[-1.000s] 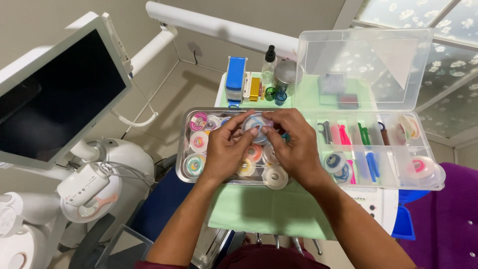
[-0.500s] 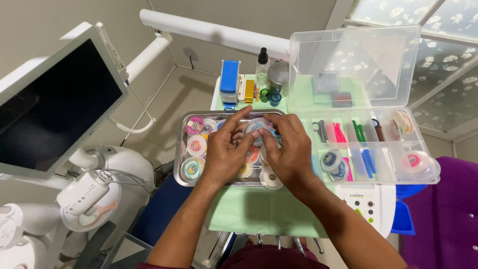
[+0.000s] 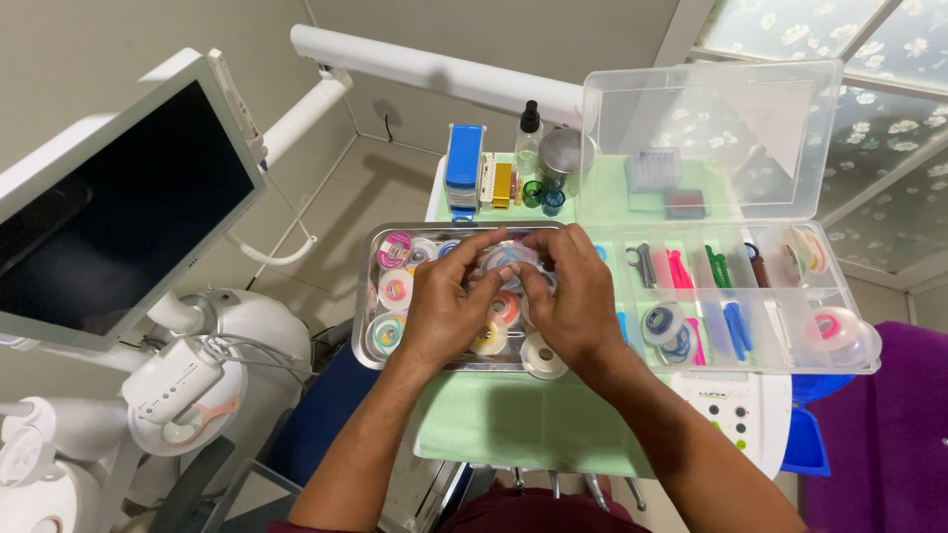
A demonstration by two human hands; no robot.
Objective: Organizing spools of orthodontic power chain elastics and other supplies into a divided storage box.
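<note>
We grasp a small plastic spool above the metal tray, left hand and right hand both pinching its rim; it looks light, stiff and slippery.

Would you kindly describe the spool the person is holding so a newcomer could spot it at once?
Find the shallow metal tray left of the clear compartment box. Above its middle, the left hand and right hand meet around one clear round spool with bluish windings. It alone is lifted between fingertips; the other spools lie flat.

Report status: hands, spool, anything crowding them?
Left hand and right hand both grip one clear spool. Held above metal tray. Other spools crowd beneath.
</note>
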